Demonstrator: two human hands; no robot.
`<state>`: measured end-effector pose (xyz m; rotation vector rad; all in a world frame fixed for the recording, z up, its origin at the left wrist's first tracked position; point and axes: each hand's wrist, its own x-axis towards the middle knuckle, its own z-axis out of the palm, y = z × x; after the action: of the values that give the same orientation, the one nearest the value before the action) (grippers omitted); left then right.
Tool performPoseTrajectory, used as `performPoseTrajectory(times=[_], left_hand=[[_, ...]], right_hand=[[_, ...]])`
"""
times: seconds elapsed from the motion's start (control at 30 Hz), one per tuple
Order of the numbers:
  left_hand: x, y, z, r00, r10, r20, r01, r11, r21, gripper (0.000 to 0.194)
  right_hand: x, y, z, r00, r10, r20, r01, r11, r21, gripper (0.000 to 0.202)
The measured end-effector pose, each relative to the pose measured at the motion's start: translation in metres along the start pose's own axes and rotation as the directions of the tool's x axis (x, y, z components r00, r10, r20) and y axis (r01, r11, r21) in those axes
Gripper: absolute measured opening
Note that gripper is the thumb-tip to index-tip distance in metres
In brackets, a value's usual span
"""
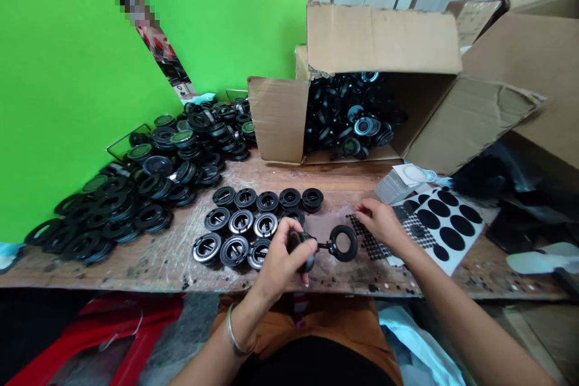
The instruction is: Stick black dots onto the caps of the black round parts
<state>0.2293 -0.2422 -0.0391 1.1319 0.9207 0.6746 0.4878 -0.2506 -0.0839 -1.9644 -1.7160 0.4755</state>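
Observation:
My left hand (289, 253) wears a bangle at the wrist and is closed around a black round part with a hinged ring (344, 243). The ring sticks out to the right on a short arm. Over the left edge of a sheet of small black dot stickers (368, 240), my right hand (380, 223) has thumb and fingertips pinched together. Whatever is between them is too small to make out. Left of my left hand, several black round parts (241, 223) stand in rows on the wooden table (280, 178), partly hidden by that hand.
A large pile of black round parts (154, 175) covers the table's left side. At the back, an open cardboard box (278, 120) holds many more. White sheets with large black circle stickers (451, 233) lie at right, beside a stack of small white cards (395, 186).

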Motion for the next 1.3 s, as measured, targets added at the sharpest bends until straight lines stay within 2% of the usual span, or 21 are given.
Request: performPoseTrajectory(times=[0.07, 0.2, 0.37, 0.5, 0.6, 0.7, 0.77, 0.83, 0.9, 1.0, 1.13, 1.3], left_hand=[[0.003, 0.001, -0.002, 0.995, -0.094, -0.03, 0.088, 0.983, -0.16, 0.033], [0.006, 0.006, -0.009, 0.988, -0.156, -0.02, 0.144, 0.949, -0.28, 0.037], [0.011, 0.004, -0.009, 0.975, -0.222, 0.011, 0.202, 0.863, -0.462, 0.039], [0.013, 0.007, -0.006, 0.955, -0.291, 0.053, 0.27, 0.782, -0.561, 0.036], [0.014, 0.009, -0.006, 0.929, -0.37, 0.032, 0.317, 0.743, -0.589, 0.032], [0.014, 0.008, -0.006, 0.907, -0.422, 0.009, 0.343, 0.723, -0.6, 0.033], [0.016, 0.006, -0.004, 0.898, -0.44, 0.003, 0.353, 0.717, -0.601, 0.032], [0.017, 0.005, -0.001, 0.892, -0.451, -0.012, 0.354, 0.718, -0.6, 0.031], [0.018, 0.003, 0.004, 0.889, -0.456, -0.035, 0.347, 0.722, -0.598, 0.03], [0.019, 0.003, 0.01, 0.89, -0.453, -0.043, 0.344, 0.732, -0.587, 0.029], [0.018, 0.002, 0.014, 0.885, -0.463, -0.055, 0.344, 0.728, -0.593, 0.028], [0.017, -0.003, 0.014, 0.902, -0.431, -0.018, 0.339, 0.734, -0.588, 0.029]], right_hand=[[0.013, 0.008, 0.012, 1.0, -0.007, 0.026, 0.01, 0.994, -0.106, 0.012], [0.023, 0.013, 0.027, 0.996, 0.014, 0.084, 0.002, 0.983, -0.184, 0.012], [0.027, 0.009, 0.029, 0.993, 0.05, 0.108, -0.022, 0.967, -0.253, 0.013], [0.025, 0.004, 0.032, 0.997, 0.052, 0.059, -0.035, 0.964, -0.265, 0.012], [0.017, -0.003, 0.026, 0.999, 0.029, -0.014, -0.031, 0.972, -0.233, 0.011], [0.004, -0.023, 0.008, 0.991, -0.031, -0.127, 0.014, 0.99, -0.138, 0.008], [-0.007, -0.045, -0.005, 0.959, -0.141, -0.247, 0.149, 0.989, 0.013, 0.007], [-0.018, -0.069, -0.013, 0.907, -0.268, -0.324, 0.327, 0.934, 0.141, 0.009], [-0.026, -0.09, -0.013, 0.889, -0.345, -0.302, 0.41, 0.894, 0.183, 0.01], [-0.031, -0.104, -0.005, 0.909, -0.351, -0.226, 0.393, 0.901, 0.185, 0.011], [-0.029, -0.104, 0.003, 0.929, -0.308, -0.206, 0.348, 0.916, 0.197, 0.012], [-0.027, -0.103, 0.003, 0.934, -0.276, -0.226, 0.32, 0.928, 0.189, 0.013]])
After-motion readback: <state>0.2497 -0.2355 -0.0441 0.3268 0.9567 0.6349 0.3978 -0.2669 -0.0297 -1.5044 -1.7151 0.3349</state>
